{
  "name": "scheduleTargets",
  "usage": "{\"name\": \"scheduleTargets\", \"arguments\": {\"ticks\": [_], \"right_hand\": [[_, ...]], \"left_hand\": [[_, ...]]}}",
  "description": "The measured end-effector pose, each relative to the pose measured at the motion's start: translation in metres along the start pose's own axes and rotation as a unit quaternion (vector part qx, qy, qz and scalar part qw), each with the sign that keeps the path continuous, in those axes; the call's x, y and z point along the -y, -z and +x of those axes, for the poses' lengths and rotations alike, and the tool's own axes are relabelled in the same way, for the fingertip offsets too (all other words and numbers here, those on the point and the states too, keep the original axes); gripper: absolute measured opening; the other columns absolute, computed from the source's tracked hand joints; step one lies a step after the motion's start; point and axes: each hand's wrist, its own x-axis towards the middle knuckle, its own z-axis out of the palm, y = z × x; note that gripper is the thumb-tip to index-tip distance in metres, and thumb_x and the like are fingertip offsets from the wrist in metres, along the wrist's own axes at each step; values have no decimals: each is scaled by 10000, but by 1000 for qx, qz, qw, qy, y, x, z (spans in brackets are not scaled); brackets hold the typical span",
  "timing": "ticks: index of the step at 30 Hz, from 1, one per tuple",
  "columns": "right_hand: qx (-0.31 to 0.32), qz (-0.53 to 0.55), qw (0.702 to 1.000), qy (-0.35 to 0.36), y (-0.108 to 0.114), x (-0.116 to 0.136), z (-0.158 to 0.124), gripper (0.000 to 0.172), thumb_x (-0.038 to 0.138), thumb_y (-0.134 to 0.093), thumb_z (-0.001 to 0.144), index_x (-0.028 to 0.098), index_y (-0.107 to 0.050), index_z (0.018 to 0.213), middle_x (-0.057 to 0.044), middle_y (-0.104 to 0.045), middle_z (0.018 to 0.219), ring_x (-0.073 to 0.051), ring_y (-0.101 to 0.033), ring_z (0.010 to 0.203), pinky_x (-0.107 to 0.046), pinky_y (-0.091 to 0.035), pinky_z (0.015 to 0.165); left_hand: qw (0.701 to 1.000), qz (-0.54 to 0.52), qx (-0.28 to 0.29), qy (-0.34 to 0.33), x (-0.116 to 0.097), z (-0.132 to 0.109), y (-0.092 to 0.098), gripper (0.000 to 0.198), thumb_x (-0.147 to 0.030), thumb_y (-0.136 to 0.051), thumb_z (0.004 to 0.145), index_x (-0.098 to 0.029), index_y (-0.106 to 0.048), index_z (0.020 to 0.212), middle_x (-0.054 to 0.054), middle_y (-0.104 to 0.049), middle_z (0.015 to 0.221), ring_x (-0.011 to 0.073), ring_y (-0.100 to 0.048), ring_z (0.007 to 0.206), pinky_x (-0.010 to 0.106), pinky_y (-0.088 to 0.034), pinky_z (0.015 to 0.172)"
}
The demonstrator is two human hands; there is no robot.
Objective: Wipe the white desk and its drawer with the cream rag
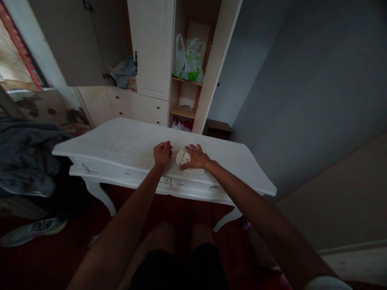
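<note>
My right hand [197, 156] curls over a cream-coloured rolled bundle [183, 156] near the front edge of the white table [121, 139]. It looks like rolled cloth, with a folded spiral end facing left; the rest is hidden under my fingers and palm. A little to the left, my left hand [162, 153] is closed in a fist on or just above the tabletop, apart from the bundle. What it holds, if anything, is hidden.
Behind the table stands a white wardrobe [152, 48] with open doors and plastic bags [193, 62] on a shelf. Grey clothing [27, 149] is heaped at the left. A shoe [34, 231] lies on the red floor. A grey wall [317, 100] rises on the right.
</note>
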Motion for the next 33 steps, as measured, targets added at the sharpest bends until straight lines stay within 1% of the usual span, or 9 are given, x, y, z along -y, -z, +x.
{"name": "scheduleTargets", "arguments": {"ticks": [2, 4, 6, 9, 14, 19, 25, 30, 33], "right_hand": [[5, -60, 998, 30, -1, 6, 3, 953, 598, -812, 606, 179, -488, 1399, -166, -445, 1475, -443, -284, 1392, -572, -309, 1101], [-15, -102, 993, 63, 1, 7, 0, 703, 493, -771, 692, 174, -573, 1286, -140, -573, 1329, -353, -455, 1276, -475, -386, 1066], [-40, -120, 988, 82, 4, 4, -7, 547, 427, -734, 736, 195, -606, 1215, -107, -618, 1253, -300, -518, 1204, -427, -430, 1026], [-68, -126, 985, 94, 10, -7, -26, 444, 367, -699, 768, 226, -620, 1181, -78, -631, 1238, -279, -534, 1182, -407, -468, 973], [-94, -137, 983, 81, 21, -47, -70, 435, 286, -682, 772, 237, -631, 1202, -76, -629, 1276, -280, -518, 1219, -422, -475, 974], [-115, -159, 981, 18, 39, -118, -113, 470, 372, -669, 797, 218, -628, 1239, -105, -624, 1304, -309, -516, 1244, -451, -461, 1010], [-232, -146, 959, -77, 44, -193, -145, 505, 424, -618, 814, 163, -620, 1246, -152, -631, 1281, -321, -543, 1216, -470, -440, 1033], [-376, -97, 916, -96, 28, -208, -159, 505, 486, -533, 866, 155, -592, 1243, -169, -631, 1249, -319, -555, 1174, -509, -414, 1045], [-423, -80, 898, -92, 22, -207, -160, 518, 519, -520, 873, 151, -578, 1234, -180, -629, 1233, -320, -552, 1166, -509, -411, 1046]], "left_hand": [[1000, -9, 0, -4, 1, 1, 0, 323, -429, -533, 805, -174, -575, 610, -40, -496, 440, 87, -418, 346, 212, -321, 377], [1000, -17, -1, -7, 2, 2, 0, 331, -434, -533, 808, -175, -577, 607, -39, -492, 433, 88, -414, 342, 212, -316, 374], [1000, -22, -3, -4, 2, 3, 0, 325, -425, -534, 809, -175, -578, 605, -37, -494, 430, 88, -413, 338, 212, -311, 369], [1000, -28, -3, 9, 1, 3, 0, 315, -406, -538, 811, -173, -582, 603, -34, -502, 434, 86, -422, 342, 208, -315, 370], [999, -40, 2, 15, -2, 2, 1, 311, -397, -547, 807, -165, -596, 606, -31, -511, 436, 83, -422, 338, 203, -309, 365], [999, -40, 3, 5, -1, 2, 0, 310, -389, -547, 803, -161, -594, 599, -31, -508, 434, 81, -424, 338, 199, -311, 362], [1000, -23, -6, 5, 0, 3, 0, 290, -378, -543, 795, -166, -595, 604, -32, -512, 434, 83, -424, 328, 201, -308, 357], [1000, -9, -10, -4, -1, 0, 0, 298, -388, -549, 786, -163, -595, 596, -36, -504, 423, 80, -417, 319, 201, -307, 355], [1000, 6, -12, -8, -1, -1, -1, 292, -376, -543, 790, -165, -590, 594, -34, -505, 421, 85, -424, 317, 204, -309, 355]]}}
